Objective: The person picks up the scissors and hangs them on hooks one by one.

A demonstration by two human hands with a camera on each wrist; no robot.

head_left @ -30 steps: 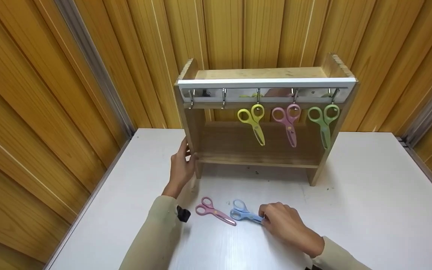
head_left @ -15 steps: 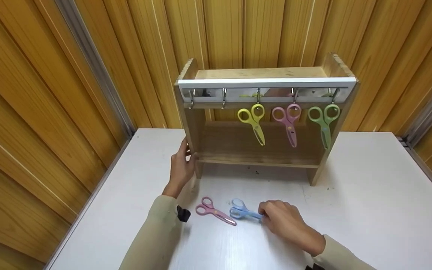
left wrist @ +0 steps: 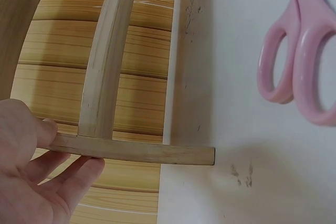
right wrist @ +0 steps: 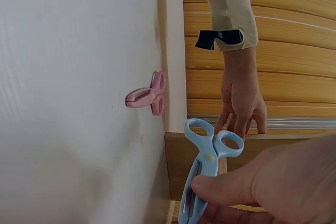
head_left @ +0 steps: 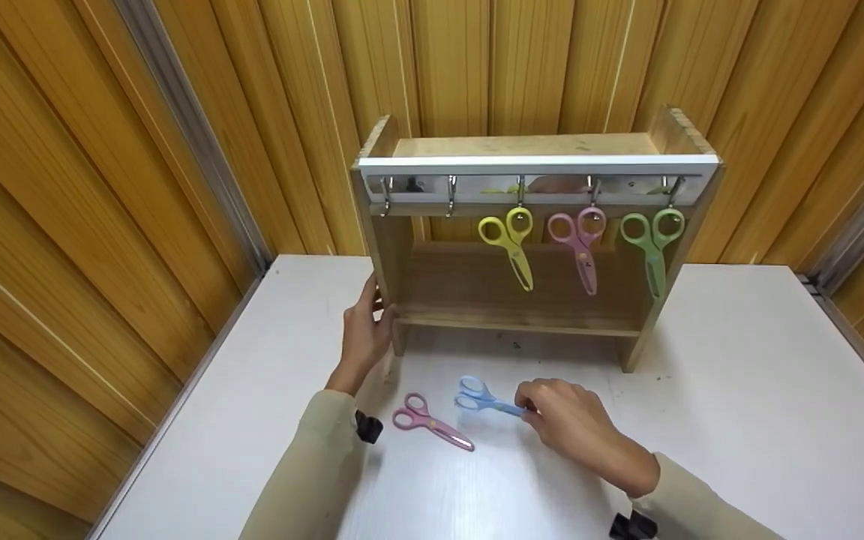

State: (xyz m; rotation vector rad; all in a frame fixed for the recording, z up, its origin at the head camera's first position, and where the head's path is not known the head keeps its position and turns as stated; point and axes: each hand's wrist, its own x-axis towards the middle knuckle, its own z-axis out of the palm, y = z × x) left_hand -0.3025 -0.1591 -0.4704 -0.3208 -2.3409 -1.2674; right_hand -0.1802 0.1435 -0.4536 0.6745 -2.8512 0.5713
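My right hand pinches a pair of light blue scissors by the blades, handle loops pointing away from the fingers. In the head view the blue scissors are raised over the white table. My left hand grips the left side panel of a wooden rack, thumb on one face and fingers on the other in the left wrist view. Pink scissors lie on the table between the hands. On the rack's hook rail hang yellow scissors, pink scissors and green scissors.
Two hooks at the left of the rail, including the second hook, carry nothing. The white table extends on both sides of the rack. A wood-panelled wall rises right behind it.
My right hand has lifted the blue scissors off the table and moved them slightly toward the rack. The left hand keeps its hold on the side panel.
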